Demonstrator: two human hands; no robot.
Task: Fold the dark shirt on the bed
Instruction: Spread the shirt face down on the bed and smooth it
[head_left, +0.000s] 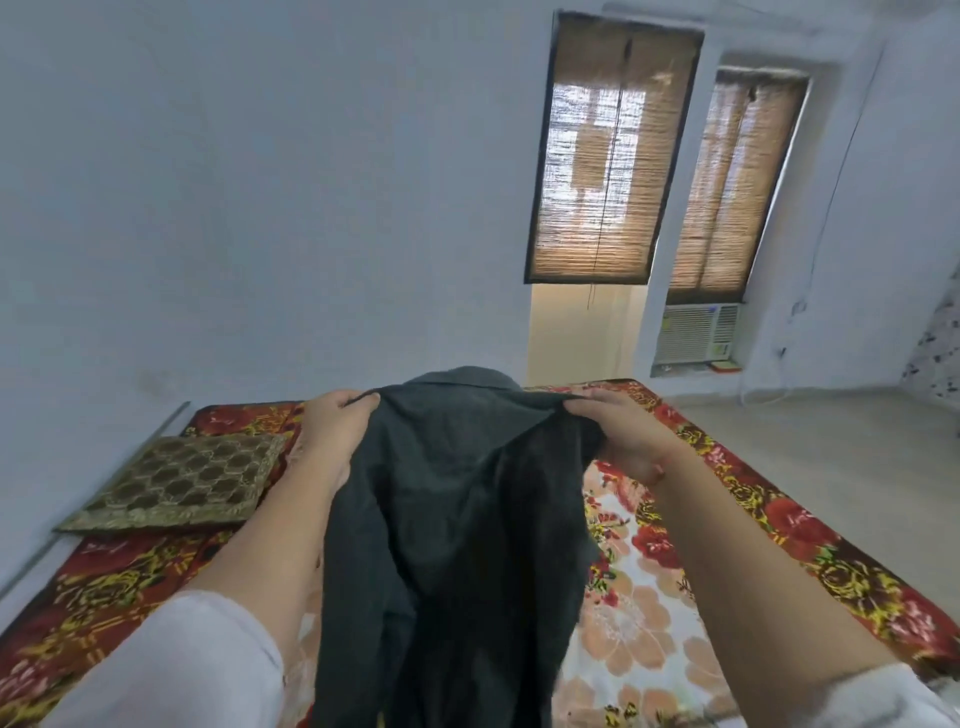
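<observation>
Two hands hold the dark shirt (457, 493) up over the bed (779, 525): the left hand (335, 428) and the right hand (623, 436) each pinch a shoulder. Its charcoal cloth hangs creased, collar on top. The bed is spread in red floral print and carries a gold cushion (176, 480). Behind it are pale walls (260, 208) and bamboo blinds (608, 156).

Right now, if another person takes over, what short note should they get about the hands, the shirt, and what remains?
Left hand pinches the dark shirt near one shoulder; right hand grips the other shoulder. The shirt is held up over the bed, collar at the top; its lower end is out of view. No fold shows yet. Remaining: lay it flat on the bed and fold it.
</observation>
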